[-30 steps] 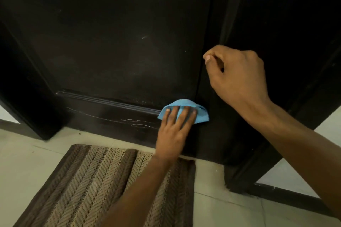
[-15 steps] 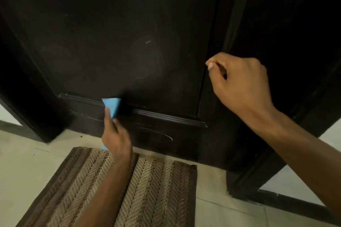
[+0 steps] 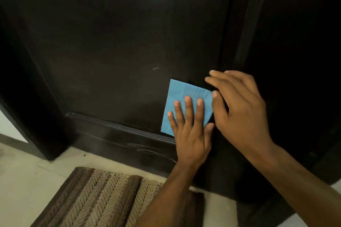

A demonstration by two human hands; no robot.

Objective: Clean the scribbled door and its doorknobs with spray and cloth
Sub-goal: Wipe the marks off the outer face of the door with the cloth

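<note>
Both arms were bare from forearm to fingertips, no sleeves in view. Left hand (image 3: 190, 134) and right hand (image 3: 238, 108): no gloves, rings, watch or wristbands. Fingers (image 3: 188, 108) had short, trimmed nails, pale against the tips. No marks or bandages visible. Right hand slightly motion-blurred.

No readable text, labels, brands, numbers or signs appear anywhere. The only marks are pale chalk-like scribbles (image 3: 147, 150) looping across the bottom rail of the dark door (image 3: 114, 38), at about 7 o'clock; they form no letters or words.
</note>
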